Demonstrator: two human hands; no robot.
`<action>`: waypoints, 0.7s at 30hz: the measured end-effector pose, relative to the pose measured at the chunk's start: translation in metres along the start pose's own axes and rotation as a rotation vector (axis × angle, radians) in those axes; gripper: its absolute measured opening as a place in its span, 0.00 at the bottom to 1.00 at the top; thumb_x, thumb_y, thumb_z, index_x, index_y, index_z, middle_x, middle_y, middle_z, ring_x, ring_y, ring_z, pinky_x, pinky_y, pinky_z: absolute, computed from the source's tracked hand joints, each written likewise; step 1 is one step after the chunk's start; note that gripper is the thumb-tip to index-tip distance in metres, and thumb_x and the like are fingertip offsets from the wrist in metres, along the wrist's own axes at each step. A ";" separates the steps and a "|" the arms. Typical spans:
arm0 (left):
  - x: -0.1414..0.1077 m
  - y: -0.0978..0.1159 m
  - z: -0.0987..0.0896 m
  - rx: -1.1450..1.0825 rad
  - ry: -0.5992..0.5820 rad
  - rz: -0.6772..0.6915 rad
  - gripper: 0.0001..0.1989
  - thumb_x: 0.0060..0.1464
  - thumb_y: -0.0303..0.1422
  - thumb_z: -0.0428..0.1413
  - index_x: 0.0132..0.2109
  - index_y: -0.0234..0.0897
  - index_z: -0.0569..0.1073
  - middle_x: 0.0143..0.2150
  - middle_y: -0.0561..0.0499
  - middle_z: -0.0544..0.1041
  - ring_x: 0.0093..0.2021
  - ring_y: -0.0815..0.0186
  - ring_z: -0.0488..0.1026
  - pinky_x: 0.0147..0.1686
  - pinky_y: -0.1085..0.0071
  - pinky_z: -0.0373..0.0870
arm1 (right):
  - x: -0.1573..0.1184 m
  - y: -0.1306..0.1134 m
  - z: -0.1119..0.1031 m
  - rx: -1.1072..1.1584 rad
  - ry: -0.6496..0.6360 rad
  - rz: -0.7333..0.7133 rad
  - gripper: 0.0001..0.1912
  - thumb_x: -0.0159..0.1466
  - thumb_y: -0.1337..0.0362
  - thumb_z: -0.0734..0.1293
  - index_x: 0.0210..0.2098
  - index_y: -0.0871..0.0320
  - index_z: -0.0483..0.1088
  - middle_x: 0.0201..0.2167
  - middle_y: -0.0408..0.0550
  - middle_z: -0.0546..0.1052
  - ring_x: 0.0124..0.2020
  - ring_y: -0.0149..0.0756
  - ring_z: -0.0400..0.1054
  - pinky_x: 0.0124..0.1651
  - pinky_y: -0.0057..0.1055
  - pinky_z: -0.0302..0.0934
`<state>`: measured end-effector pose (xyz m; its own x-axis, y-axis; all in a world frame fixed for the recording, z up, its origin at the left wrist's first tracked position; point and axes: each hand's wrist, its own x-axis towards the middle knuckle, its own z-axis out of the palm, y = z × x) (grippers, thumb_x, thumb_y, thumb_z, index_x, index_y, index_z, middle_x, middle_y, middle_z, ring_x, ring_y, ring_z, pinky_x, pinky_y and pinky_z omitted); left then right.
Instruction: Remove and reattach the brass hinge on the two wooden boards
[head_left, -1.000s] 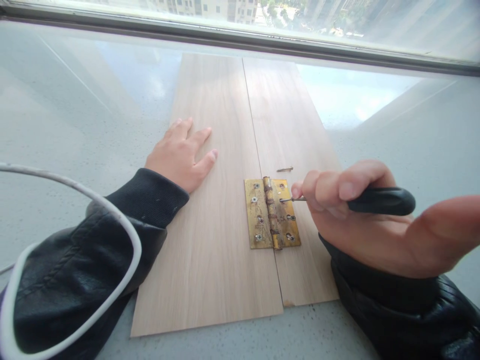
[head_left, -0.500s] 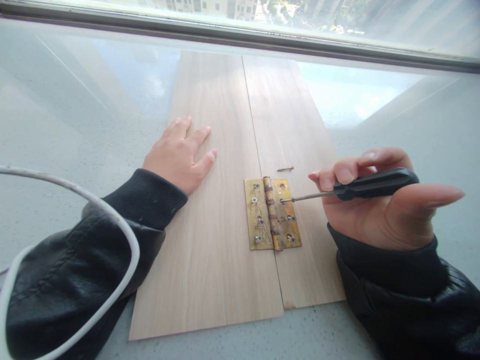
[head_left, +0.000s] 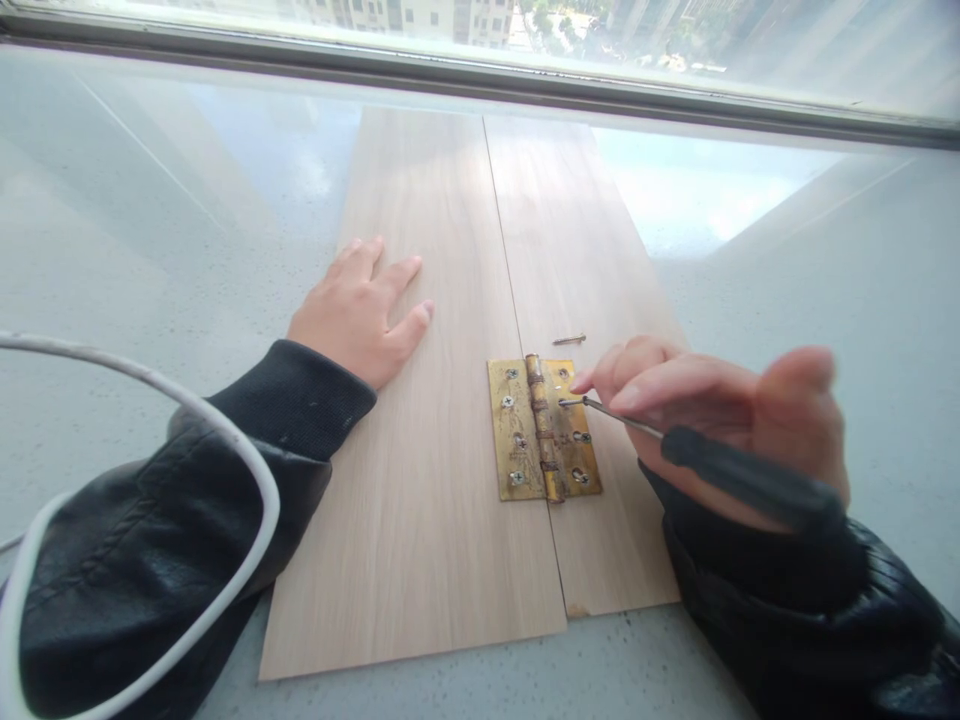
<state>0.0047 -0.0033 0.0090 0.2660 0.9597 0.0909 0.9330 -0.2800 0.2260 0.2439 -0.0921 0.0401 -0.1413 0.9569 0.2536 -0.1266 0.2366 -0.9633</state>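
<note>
In the head view, the person's left hand (head_left: 356,315) is lying palm down, fingers spread, across the outer edge of the left wooden board (head_left: 420,520). The right hand (head_left: 675,385) is holding a black-handled screwdriver (head_left: 750,475) loosely, its thumb sticking up away from the handle; the handle is blurring, and I can't tell how firmly the fingers are gripping. The tip is meeting the head of a screw (head_left: 571,402) that is leaning out of the right leaf of a stained brass hinge (head_left: 551,430). That hinge is bridging the seam between the left board and the right wooden board (head_left: 574,220), towards their near end. A loose screw (head_left: 570,339) is lying just beyond it. A white cable (head_left: 259,470) is looping in front of the left sleeve (head_left: 300,400), and a window frame (head_left: 450,75) is running behind everything.
</note>
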 end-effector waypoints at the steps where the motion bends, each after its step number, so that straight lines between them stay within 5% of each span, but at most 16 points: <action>1: 0.000 0.000 0.000 0.003 -0.002 -0.003 0.28 0.60 0.44 0.42 0.63 0.36 0.63 0.68 0.43 0.57 0.69 0.52 0.52 0.67 0.57 0.50 | -0.001 0.000 0.003 -0.030 0.023 0.024 0.30 0.67 0.44 0.53 0.26 0.50 0.80 0.23 0.46 0.73 0.31 0.39 0.69 0.43 0.43 0.65; 3: 0.000 0.000 0.000 0.005 -0.001 -0.007 0.29 0.60 0.44 0.42 0.64 0.35 0.63 0.68 0.42 0.57 0.69 0.52 0.52 0.67 0.58 0.50 | -0.003 0.002 0.008 -0.045 0.106 0.003 0.31 0.65 0.41 0.54 0.22 0.50 0.78 0.20 0.46 0.71 0.29 0.38 0.67 0.41 0.43 0.63; 11: 0.000 0.000 0.001 -0.017 0.013 0.005 0.27 0.60 0.44 0.43 0.63 0.38 0.64 0.68 0.45 0.58 0.68 0.50 0.53 0.65 0.53 0.52 | -0.005 0.022 0.016 -0.422 0.440 -0.295 0.12 0.61 0.61 0.67 0.22 0.53 0.72 0.19 0.43 0.68 0.24 0.36 0.62 0.28 0.37 0.51; 13: 0.000 0.000 0.000 -0.013 0.011 0.002 0.28 0.60 0.44 0.43 0.63 0.37 0.64 0.68 0.44 0.58 0.68 0.50 0.53 0.66 0.55 0.51 | -0.008 0.015 0.015 -0.485 0.423 -0.327 0.12 0.61 0.62 0.67 0.22 0.54 0.70 0.19 0.43 0.67 0.23 0.34 0.60 0.26 0.36 0.49; 15: 0.000 0.000 0.000 -0.009 0.009 0.001 0.29 0.60 0.43 0.43 0.63 0.35 0.64 0.68 0.41 0.57 0.68 0.50 0.53 0.66 0.56 0.51 | -0.011 0.000 0.011 -0.522 0.212 -0.313 0.10 0.62 0.64 0.66 0.24 0.55 0.71 0.20 0.42 0.66 0.21 0.32 0.59 0.24 0.35 0.49; 18: 0.000 0.000 0.001 -0.007 0.011 0.004 0.29 0.60 0.43 0.43 0.63 0.34 0.64 0.68 0.40 0.58 0.68 0.50 0.53 0.66 0.56 0.51 | -0.021 -0.027 0.004 -0.606 -0.407 -0.150 0.03 0.59 0.65 0.70 0.33 0.58 0.73 0.19 0.40 0.67 0.17 0.27 0.56 0.20 0.30 0.47; 21: 0.001 -0.001 0.002 -0.007 0.011 0.005 0.29 0.60 0.43 0.44 0.63 0.34 0.64 0.68 0.42 0.58 0.68 0.50 0.53 0.66 0.55 0.50 | -0.041 -0.041 0.009 -0.776 -0.836 -0.021 0.05 0.60 0.62 0.68 0.36 0.55 0.72 0.19 0.38 0.67 0.16 0.28 0.56 0.19 0.31 0.42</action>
<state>0.0045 -0.0021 0.0070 0.2679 0.9580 0.1023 0.9301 -0.2849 0.2318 0.2458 -0.1424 0.0697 -0.7926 0.6089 -0.0308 0.4637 0.5692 -0.6790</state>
